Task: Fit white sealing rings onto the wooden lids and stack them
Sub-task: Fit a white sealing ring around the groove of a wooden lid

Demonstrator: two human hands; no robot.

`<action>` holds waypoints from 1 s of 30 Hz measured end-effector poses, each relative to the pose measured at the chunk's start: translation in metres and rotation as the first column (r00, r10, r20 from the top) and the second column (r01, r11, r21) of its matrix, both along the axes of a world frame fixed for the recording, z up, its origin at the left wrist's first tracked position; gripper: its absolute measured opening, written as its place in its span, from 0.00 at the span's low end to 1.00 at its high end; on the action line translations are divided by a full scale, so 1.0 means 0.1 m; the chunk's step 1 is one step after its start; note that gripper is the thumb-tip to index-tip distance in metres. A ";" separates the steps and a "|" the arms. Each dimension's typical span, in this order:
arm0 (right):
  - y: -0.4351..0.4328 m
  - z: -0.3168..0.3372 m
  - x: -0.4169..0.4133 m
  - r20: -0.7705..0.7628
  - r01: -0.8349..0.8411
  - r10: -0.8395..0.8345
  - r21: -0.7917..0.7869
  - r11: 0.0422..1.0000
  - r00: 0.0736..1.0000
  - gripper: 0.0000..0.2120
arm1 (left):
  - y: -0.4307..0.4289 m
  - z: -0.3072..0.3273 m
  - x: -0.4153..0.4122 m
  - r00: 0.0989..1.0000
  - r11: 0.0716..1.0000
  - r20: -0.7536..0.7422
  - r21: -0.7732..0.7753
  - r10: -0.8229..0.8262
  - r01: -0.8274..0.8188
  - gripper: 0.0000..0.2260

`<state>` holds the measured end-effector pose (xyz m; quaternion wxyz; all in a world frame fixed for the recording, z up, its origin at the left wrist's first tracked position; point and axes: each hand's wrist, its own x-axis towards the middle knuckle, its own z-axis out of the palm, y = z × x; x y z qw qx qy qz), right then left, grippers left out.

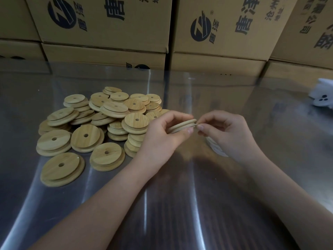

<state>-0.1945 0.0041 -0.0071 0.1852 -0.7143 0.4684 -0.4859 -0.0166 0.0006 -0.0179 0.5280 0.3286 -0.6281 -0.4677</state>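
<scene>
Left hand (162, 136) and right hand (228, 132) pinch 1 pale round wooden lid (182, 125).

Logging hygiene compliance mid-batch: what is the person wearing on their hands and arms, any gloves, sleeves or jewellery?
Nothing worn shows. The left hand and right hand are gloveless, no rings on the fingers. The left forearm and right forearm are bare of sleeves to the frame's edge, with no watch or band at either wrist.

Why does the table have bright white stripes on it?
Head view: that is glare, light mirrored in the shiny metal table; the wide lens also makes the cardboard boxes lean and bend near the edges.
</scene>
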 end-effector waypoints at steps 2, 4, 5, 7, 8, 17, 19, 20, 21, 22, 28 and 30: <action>0.01 0.00 0.03 -0.001 -0.027 0.027 -0.039 0.999 1.000 0.10 | 0.00 -0.01 0.00 0.999 1.000 0.038 -0.024 -0.010 0.011 0.11; 0.03 0.00 0.06 -0.003 -0.045 0.045 -0.074 0.996 0.999 0.08 | 0.01 -0.02 -0.01 0.997 0.999 0.073 -0.041 0.003 0.000 0.12; 0.03 0.00 0.07 0.009 -0.046 0.046 -0.071 0.996 0.999 0.06 | 0.01 -0.02 -0.02 0.998 0.999 0.064 -0.039 0.019 -0.017 0.12; 0.03 -0.02 0.07 0.059 -0.045 0.047 -0.029 0.999 0.997 0.05 | 0.01 -0.03 -0.04 0.999 0.999 0.011 0.000 0.050 -0.050 0.11; 0.03 -0.03 0.07 0.089 -0.047 0.047 -0.001 0.999 0.995 0.04 | 0.01 -0.03 -0.05 0.998 0.998 -0.024 0.036 0.061 -0.060 0.10; 0.03 -0.10 0.20 0.171 0.049 -0.044 -0.028 0.998 0.984 0.06 | 0.03 0.01 -0.05 0.983 0.978 -0.157 0.198 0.098 -0.066 0.06; 0.02 -0.07 0.19 0.174 0.046 -0.046 0.002 0.999 0.984 0.07 | 0.02 0.03 -0.05 0.984 0.977 -0.145 0.200 0.104 -0.074 0.06; 0.02 -0.06 0.19 0.184 0.040 -0.045 0.026 0.999 0.982 0.08 | 0.01 0.04 -0.04 0.985 0.977 -0.135 0.200 0.108 -0.079 0.06; 0.01 -0.05 0.18 0.199 0.033 -0.042 0.050 0.998 0.979 0.09 | 0.01 0.05 -0.03 0.986 0.976 -0.124 0.199 0.110 -0.084 0.06; 0.00 -0.03 0.17 0.212 0.025 -0.040 0.072 0.997 0.976 0.09 | 0.00 0.05 -0.03 0.987 0.976 -0.114 0.199 0.110 -0.085 0.06; -0.01 0.03 0.07 0.213 -0.006 -0.020 0.123 0.992 0.977 0.10 | -0.01 0.08 0.00 0.997 0.993 -0.019 0.100 0.071 -0.069 0.07; -0.01 0.02 0.07 0.223 -0.024 -0.007 0.138 0.990 0.975 0.07 | -0.02 0.09 0.02 0.997 0.997 0.034 0.051 0.063 -0.064 0.07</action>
